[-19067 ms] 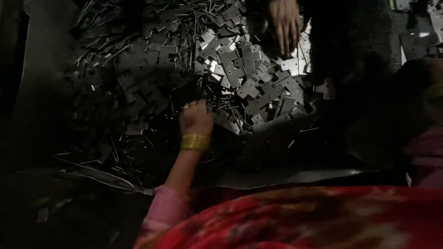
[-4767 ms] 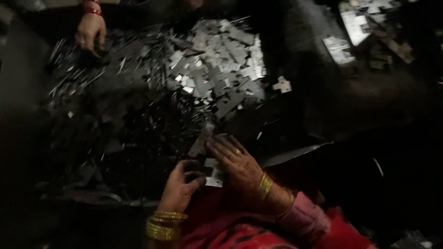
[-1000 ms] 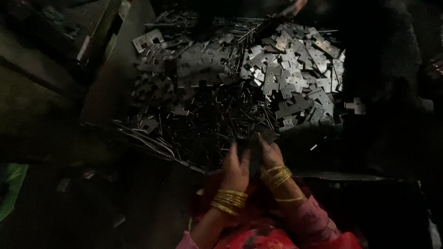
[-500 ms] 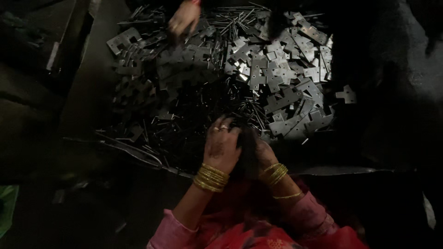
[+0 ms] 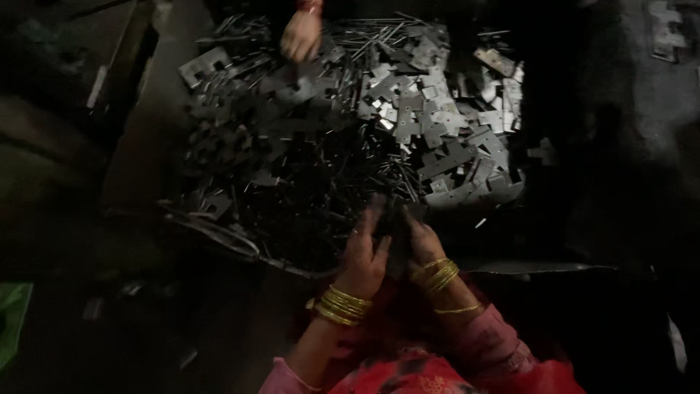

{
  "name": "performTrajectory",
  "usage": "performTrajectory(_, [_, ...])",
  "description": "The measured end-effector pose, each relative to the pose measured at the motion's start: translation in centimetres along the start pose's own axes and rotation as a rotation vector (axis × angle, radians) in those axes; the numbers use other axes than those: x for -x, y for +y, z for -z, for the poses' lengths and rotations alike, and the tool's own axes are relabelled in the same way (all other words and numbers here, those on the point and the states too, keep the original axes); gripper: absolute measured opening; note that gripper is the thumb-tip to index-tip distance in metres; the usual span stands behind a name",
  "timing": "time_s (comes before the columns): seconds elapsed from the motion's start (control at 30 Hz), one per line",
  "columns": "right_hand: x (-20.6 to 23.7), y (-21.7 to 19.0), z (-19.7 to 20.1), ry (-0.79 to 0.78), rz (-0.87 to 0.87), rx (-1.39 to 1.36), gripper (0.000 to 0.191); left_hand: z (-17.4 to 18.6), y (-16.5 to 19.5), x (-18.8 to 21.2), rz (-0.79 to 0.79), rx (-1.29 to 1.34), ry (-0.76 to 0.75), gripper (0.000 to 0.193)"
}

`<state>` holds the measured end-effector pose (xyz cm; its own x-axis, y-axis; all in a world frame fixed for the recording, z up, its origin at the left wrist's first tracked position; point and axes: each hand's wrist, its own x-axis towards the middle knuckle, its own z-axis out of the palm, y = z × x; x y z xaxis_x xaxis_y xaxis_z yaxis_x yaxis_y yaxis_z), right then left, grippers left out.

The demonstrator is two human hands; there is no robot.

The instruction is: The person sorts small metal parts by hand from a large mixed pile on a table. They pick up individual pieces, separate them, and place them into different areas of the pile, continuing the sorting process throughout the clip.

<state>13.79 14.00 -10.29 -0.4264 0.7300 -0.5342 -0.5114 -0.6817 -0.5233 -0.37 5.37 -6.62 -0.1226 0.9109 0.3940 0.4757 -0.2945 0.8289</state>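
Observation:
My left hand (image 5: 364,252) and my right hand (image 5: 421,237) are pressed together at the near edge of a big heap of flat metal plates (image 5: 430,124) and thin metal rods (image 5: 306,182). Between the two hands I hold a dark flat metal piece (image 5: 397,233), upright and partly hidden by my fingers. Gold bangles circle both wrists. The picture is dark and my hands are blurred.
Another person's hand (image 5: 301,35) reaches into the heap at the far side. A dark box-like edge (image 5: 131,109) runs along the left of the heap. A thin metal sheet (image 5: 525,266) lies to my right, and something green (image 5: 11,321) shows at the far left.
My left hand has come down from above the heap to meet my right hand. The other person's hand has shifted along the far edge of the heap.

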Motion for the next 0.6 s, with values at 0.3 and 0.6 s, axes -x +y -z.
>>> performTrajectory(0.3, [0.1, -1.0, -3.1, 0.347, 0.137, 0.419, 0.056, 3.3, 1.6, -1.0, 0.601, 0.565, -0.017, 0.038])
performTrajectory(0.6, [2.5, -6.1, -3.4, -0.283, 0.022, 1.75, 0.045, 8.1, 0.1, -5.3, 0.329, -0.114, -0.547, 0.039])
